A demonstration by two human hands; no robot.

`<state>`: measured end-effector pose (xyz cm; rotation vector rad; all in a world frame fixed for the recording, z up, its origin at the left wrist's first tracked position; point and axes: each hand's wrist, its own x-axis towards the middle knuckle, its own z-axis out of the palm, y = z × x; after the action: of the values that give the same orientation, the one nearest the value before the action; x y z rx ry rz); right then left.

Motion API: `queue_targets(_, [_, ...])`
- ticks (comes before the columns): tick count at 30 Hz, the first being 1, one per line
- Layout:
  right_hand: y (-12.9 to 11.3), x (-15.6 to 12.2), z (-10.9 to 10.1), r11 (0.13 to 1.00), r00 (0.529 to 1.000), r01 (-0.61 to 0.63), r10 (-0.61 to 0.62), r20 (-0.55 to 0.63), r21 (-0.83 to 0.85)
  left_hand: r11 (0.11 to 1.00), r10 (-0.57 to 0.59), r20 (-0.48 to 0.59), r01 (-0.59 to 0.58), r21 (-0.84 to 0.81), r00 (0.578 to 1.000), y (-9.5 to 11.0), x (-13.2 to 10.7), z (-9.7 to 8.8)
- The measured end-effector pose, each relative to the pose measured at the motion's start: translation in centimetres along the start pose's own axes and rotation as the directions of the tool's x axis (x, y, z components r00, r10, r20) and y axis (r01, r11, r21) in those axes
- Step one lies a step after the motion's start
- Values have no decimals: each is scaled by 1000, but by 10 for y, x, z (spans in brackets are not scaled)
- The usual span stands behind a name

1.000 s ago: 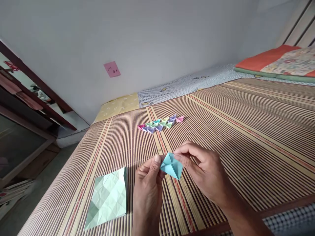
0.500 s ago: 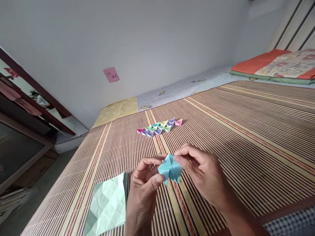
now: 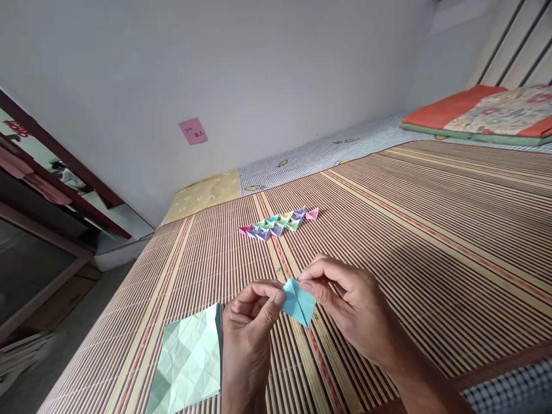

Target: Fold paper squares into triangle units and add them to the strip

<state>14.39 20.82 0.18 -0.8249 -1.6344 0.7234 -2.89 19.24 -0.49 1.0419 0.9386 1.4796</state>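
Note:
Between my two hands, above the striped mat, is a small blue folded paper point(image 3: 299, 303) with a crease down its middle. My left hand point(image 3: 254, 319) pinches its left corner between thumb and fingers. At the upper right edge, the thumb and fingers of my right hand point(image 3: 345, 302) grip the same paper. Left of my left hand lies a pale green creased paper point(image 3: 187, 359), partly raised along its right edge. Farther out on the mat, several small folded paper pieces point(image 3: 276, 224) in pink, purple, green, blue and yellow stand close together.
The striped bamboo mat point(image 3: 414, 230) covers the bed, with a checked sheet point(image 3: 297, 161) showing along the wall. A pink note point(image 3: 193, 131) is stuck to the wall. Folded orange and floral bedding point(image 3: 478, 112) lies at the far right. The bed's left edge drops to the floor.
The blue paper's lower left flap, which stuck out with a pointed tip, now lies flat, leaving a diamond shape. My left thumb has moved up to the paper's left corner.

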Motion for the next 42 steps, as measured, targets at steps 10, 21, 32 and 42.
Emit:
queue_targets(10, [-2, 2, -1, 1000, 1000, -17, 17, 6, 11, 996, 83, -103, -79, 36, 991, -3, -1, 10])
queue_targets(21, [-2, 4, -1, 994, 995, -100, 100, 4, 54, 988, 124, -142, -109, 112, 982, -4, -5, 20])
queue_targets(32, [-2, 5, 2, 999, 999, -39, 39, -3, 23, 973, -38, 46, 27, 231, 998, -3, -5, 14])
queue_targets(42, [2, 3, -5, 981, 975, -166, 148, 163, 100, 993, -102, 93, 96, 67, 990, -3, -4, 7])
